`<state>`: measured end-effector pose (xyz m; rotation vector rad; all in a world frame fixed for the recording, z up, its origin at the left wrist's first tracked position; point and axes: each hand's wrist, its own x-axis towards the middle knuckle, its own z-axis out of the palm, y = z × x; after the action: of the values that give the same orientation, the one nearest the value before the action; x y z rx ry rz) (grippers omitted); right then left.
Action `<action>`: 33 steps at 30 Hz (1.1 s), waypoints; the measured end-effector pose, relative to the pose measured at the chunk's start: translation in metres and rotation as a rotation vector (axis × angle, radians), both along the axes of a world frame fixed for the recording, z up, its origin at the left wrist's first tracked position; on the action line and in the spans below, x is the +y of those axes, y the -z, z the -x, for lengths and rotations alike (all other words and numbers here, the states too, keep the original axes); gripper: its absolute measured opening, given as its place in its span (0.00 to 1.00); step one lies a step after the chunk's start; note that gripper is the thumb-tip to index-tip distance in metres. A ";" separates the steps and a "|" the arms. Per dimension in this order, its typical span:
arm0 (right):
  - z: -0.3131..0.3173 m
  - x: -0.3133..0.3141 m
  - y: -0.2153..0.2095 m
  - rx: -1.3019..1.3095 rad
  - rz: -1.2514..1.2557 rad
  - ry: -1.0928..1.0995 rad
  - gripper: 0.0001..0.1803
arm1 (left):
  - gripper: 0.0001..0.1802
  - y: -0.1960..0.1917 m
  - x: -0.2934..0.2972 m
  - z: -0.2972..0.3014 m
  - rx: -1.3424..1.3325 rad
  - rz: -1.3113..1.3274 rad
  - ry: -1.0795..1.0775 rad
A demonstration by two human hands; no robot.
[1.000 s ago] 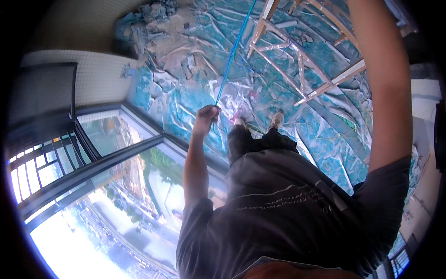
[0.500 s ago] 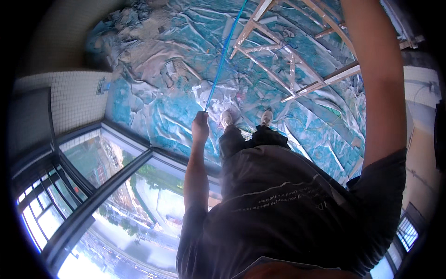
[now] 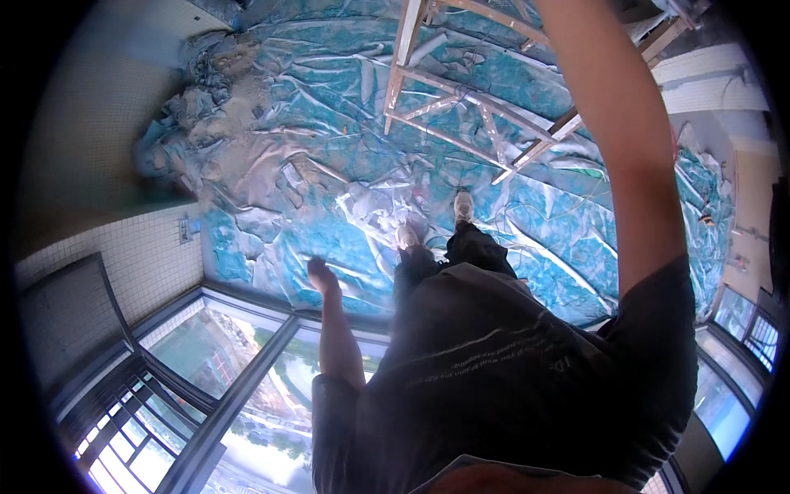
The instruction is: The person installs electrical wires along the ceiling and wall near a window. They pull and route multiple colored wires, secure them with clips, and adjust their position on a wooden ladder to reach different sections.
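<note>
Daylight enters through the large windows (image 3: 247, 387) at the lower left, where the panes wash out to near white toward the lower edge. The crinkled blue plastic sheeting (image 3: 329, 239) over the floor catches this light and throws back many small pale glints along its creases. The tiled wall (image 3: 90, 165) on the left stays dim and muted. The person's dark shirt (image 3: 510, 370) is evenly shaded, with little detail in its folds. Fisheye distortion bends the window frames and the wooden frame (image 3: 461, 107) into curves, and a black rim surrounds the round picture. The raised forearm (image 3: 617, 123) looks soft and slightly smeared; the centre is reasonably sharp.
</note>
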<state>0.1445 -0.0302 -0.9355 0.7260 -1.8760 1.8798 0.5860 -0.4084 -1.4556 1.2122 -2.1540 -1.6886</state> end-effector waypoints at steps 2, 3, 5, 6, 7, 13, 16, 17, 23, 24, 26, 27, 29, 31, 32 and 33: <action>-0.001 0.028 0.031 0.174 0.024 0.074 0.18 | 0.06 0.018 -0.038 -0.042 -0.031 -0.263 -0.164; -0.001 0.040 0.057 0.263 0.003 0.211 0.18 | 0.06 0.012 -0.030 -0.044 0.025 -0.258 -0.221; -0.002 0.067 0.132 0.214 -0.077 0.267 0.13 | 0.08 -0.028 -0.001 -0.035 0.082 -0.213 -0.363; -0.003 0.087 0.189 0.076 -0.129 0.177 0.11 | 0.09 -0.050 0.010 -0.030 0.083 -0.172 -0.455; -0.009 0.100 0.243 -0.058 -0.176 0.079 0.13 | 0.10 -0.068 0.015 -0.029 0.089 -0.128 -0.552; -0.057 0.113 0.545 -1.445 -0.506 -0.081 0.22 | 0.18 -0.150 0.000 -0.031 0.086 0.066 -0.713; -0.063 0.092 0.585 -1.356 -0.167 0.149 0.30 | 0.23 -0.200 -0.018 -0.056 0.093 0.207 -0.416; -0.061 0.092 0.601 -1.251 -0.036 0.215 0.32 | 0.19 -0.218 0.000 -0.032 0.066 0.274 -0.432; -0.055 0.094 0.599 -1.421 0.434 0.054 0.22 | 0.15 -0.246 -0.003 -0.033 0.004 0.672 -0.341; -0.068 0.087 0.603 -1.340 0.498 0.034 0.20 | 0.17 -0.236 -0.005 -0.029 0.021 0.776 -0.369; -0.104 0.067 0.579 -1.193 0.504 -0.021 0.15 | 0.19 -0.221 0.030 -0.008 -0.318 0.555 -0.437; -0.137 0.043 0.533 -1.136 0.467 -0.082 0.12 | 0.26 -0.201 0.015 -0.036 -0.607 0.096 -0.397; -0.208 0.026 0.463 -1.049 0.358 -0.298 0.14 | 0.34 -0.157 0.067 -0.049 -0.376 -0.428 0.006; -0.281 0.014 0.390 -1.200 0.471 -0.528 0.15 | 0.30 -0.128 0.131 -0.022 -0.349 -1.069 0.115; -0.312 0.009 0.379 -1.270 0.683 -0.642 0.15 | 0.29 -0.158 0.167 0.011 -0.374 -0.711 0.701; -0.330 0.023 0.344 -1.198 0.113 -0.623 0.13 | 0.28 -0.191 0.204 0.041 -0.301 -0.232 1.158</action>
<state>0.4748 -0.0077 -1.2795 0.0563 -2.2407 3.2693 0.5452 -0.2046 -1.2643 0.1228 -3.2452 -2.2387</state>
